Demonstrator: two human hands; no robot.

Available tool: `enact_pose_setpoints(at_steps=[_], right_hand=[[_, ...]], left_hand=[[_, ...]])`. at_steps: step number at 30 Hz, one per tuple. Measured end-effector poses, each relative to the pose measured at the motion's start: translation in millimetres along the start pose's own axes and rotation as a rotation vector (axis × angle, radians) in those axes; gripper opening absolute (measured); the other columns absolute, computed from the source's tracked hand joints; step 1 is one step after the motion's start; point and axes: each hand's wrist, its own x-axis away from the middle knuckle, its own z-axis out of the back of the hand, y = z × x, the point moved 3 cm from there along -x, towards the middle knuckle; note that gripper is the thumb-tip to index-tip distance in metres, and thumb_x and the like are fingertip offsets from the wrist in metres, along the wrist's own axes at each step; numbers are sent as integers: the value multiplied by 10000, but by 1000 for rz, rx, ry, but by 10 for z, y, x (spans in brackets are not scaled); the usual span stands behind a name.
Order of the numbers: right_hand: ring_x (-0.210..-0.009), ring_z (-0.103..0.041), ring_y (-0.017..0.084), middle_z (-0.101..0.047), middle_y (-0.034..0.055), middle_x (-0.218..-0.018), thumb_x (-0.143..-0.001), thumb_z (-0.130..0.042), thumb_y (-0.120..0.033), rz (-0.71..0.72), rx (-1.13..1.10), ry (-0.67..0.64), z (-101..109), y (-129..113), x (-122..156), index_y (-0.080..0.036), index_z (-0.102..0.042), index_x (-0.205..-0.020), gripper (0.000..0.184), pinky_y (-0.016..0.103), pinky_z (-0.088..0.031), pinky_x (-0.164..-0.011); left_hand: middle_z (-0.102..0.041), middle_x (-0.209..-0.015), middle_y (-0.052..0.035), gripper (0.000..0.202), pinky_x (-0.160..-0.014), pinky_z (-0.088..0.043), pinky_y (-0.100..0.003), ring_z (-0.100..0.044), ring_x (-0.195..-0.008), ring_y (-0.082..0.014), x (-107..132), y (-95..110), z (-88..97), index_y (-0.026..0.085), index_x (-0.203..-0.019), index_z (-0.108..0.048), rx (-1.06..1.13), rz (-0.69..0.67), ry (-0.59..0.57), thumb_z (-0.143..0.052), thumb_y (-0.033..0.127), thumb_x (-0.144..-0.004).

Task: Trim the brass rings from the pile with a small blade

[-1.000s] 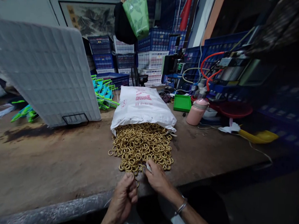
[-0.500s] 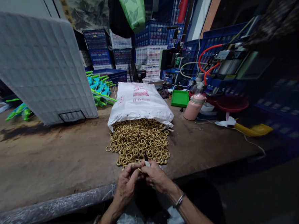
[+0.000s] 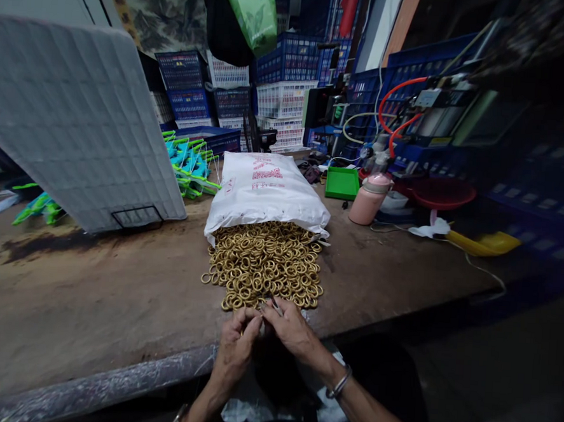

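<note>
Just past my hands, a heap of brass rings spills from the mouth of a white sack with red print. My left hand is closed in a pinch at the near edge of the heap. A brass ring sits between its thumb and fingers, mostly covered by them. My right hand is closed around a slim tool with a dark end and a pale part; its exact kind is unclear. The fingertips of both hands almost meet, over the table's front edge.
A grey ribbed panel stands at left, beside green and blue plastic pieces. To the right are a green tray, a pink bottle and a yellow scoop. Stacked crates fill the back.
My right hand has turned the tool, so it points lower and shows less. My hands have drawn slightly apart at the fingertips. The view has shifted a little.
</note>
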Motion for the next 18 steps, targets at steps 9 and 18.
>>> enact_pose_setpoints(at_steps=[9,18], right_hand=[[-491,-419,80,-486,-28,-546,-832,-366,-388,-1,-117,-48,-36,119,-26,-166,-472,-639,313,193,-325,-487],[-576,-436,108,-521,-12,-617,-714,-397,-113,217,501,-28,-30,69,81,-186,-488,-700,118,212,-282,-550]], left_hand=[[-454,-575,52,304,-351,-204,-151,-274,-379,-23,82,41,-38,164,-718,-489,282,224,-108,-548,461,-744],[-422,-484,84,342,-345,-215,-153,-275,-348,-28,77,18,-51,184,-699,-434,227,193,22,-563,501,-704]])
